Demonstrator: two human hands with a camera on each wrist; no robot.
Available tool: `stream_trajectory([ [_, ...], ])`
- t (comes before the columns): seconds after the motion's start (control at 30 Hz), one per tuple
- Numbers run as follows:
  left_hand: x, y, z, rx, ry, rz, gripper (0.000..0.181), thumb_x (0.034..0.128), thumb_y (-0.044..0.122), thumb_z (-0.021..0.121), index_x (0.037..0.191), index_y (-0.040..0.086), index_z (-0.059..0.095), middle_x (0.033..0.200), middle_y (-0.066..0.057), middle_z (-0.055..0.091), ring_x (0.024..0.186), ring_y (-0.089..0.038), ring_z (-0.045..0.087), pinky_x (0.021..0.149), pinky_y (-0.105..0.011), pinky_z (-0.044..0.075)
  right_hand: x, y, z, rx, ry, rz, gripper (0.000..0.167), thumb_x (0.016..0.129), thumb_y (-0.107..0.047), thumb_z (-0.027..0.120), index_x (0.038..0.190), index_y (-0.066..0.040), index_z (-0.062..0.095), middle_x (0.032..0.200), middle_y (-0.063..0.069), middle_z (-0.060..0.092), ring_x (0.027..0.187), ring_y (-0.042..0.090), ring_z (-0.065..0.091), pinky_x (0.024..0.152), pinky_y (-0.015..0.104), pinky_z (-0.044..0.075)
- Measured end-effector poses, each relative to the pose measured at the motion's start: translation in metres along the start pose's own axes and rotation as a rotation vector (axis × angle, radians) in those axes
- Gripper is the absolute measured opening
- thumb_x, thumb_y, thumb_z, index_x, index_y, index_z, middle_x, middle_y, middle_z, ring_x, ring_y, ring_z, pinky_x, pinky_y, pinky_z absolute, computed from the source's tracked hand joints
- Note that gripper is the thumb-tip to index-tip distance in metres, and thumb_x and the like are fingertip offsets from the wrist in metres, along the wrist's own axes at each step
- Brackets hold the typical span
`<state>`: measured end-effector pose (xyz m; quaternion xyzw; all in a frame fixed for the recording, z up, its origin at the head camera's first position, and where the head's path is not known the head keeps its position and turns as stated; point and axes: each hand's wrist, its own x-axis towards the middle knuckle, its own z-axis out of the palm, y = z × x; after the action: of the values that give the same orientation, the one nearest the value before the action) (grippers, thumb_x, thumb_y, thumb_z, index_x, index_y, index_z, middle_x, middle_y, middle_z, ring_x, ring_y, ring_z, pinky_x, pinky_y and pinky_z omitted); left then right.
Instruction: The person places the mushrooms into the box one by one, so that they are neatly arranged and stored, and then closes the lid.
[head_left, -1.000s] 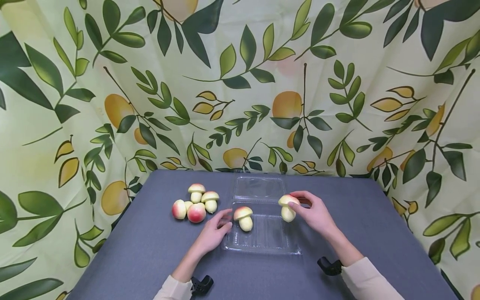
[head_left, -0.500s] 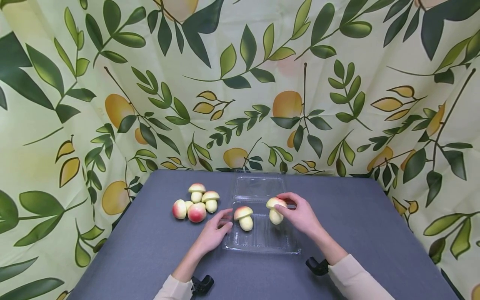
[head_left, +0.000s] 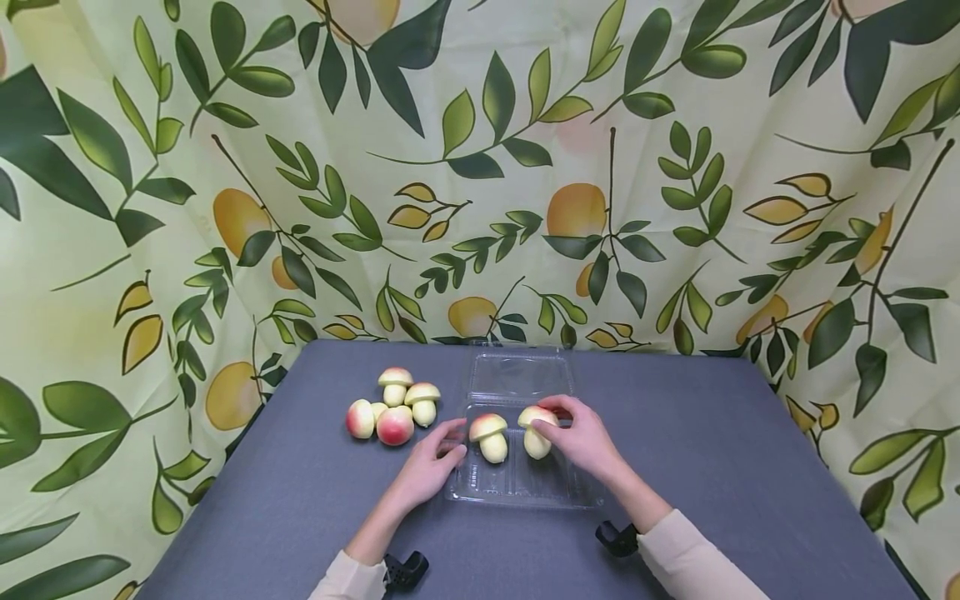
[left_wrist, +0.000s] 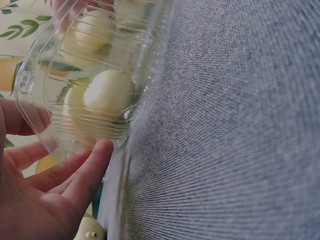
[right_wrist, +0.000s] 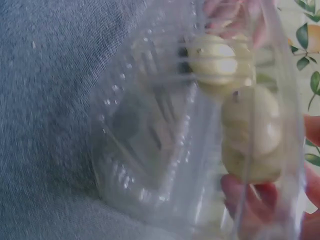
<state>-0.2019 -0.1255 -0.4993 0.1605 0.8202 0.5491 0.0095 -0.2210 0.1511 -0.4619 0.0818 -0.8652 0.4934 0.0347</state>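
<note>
In the head view a clear plastic container point(head_left: 525, 492) lies open, its lid point(head_left: 520, 372) folded back. One mushroom-shaped piece point(head_left: 492, 439) with a reddish cap sits in its left part. The right hand point(head_left: 588, 442) pinches a second such mushroom point(head_left: 537, 446) by the cap, over the container's middle, beside the first. The left hand point(head_left: 427, 467) rests with loosely bent fingers at the container's left edge; in the left wrist view its fingertips point(left_wrist: 102, 147) touch the clear wall point(left_wrist: 37, 82). The right wrist view shows the held mushroom point(right_wrist: 252, 130) through the plastic.
Several more mushroom pieces point(head_left: 423, 404) lie grouped on the grey table point(head_left: 300, 500), left of the container and beyond the left hand. A leaf-and-fruit patterned cloth point(head_left: 480, 250) hangs behind the table and along its sides.
The right hand has moved left with its mushroom, from the container's right side to close beside the other mushroom. The left hand has stayed at the left edge.
</note>
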Motion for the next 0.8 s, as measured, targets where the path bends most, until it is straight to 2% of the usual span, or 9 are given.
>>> stream_trajectory([
  [0.33,0.0,-0.001,0.002,-0.006,0.008,-0.007,0.044,0.0997,0.007,0.061,0.142,0.001,0.053,0.126,-0.022,0.065,0.107,-0.033,0.068,0.084,-0.035,0.056,0.001,0.002,0.016,-0.046,0.02,-0.019,0.031,0.087,-0.02,0.081,0.114,-0.007,0.072,0.11,0.006,0.068,0.102,0.024,0.064,0.089,0.043,0.051],
  [0.6,-0.003,0.018,0.002,0.018,0.012,-0.023,0.042,0.0986,-0.002,0.057,0.14,-0.008,0.052,0.124,-0.031,0.062,0.105,-0.042,0.066,0.082,-0.033,0.055,0.001,0.003,0.022,-0.094,0.033,-0.045,0.031,0.085,-0.02,0.082,0.11,-0.006,0.073,0.106,0.007,0.069,0.1,0.026,0.064,0.09,0.045,0.049],
  [0.8,0.0,0.004,0.002,0.027,0.01,-0.02,0.044,0.1003,0.004,0.059,0.143,-0.002,0.051,0.126,-0.025,0.064,0.105,-0.034,0.068,0.081,-0.031,0.055,0.004,0.008,0.029,-0.131,0.032,-0.031,0.03,0.085,-0.02,0.082,0.11,-0.006,0.073,0.102,0.005,0.067,0.097,0.023,0.062,0.087,0.042,0.049],
])
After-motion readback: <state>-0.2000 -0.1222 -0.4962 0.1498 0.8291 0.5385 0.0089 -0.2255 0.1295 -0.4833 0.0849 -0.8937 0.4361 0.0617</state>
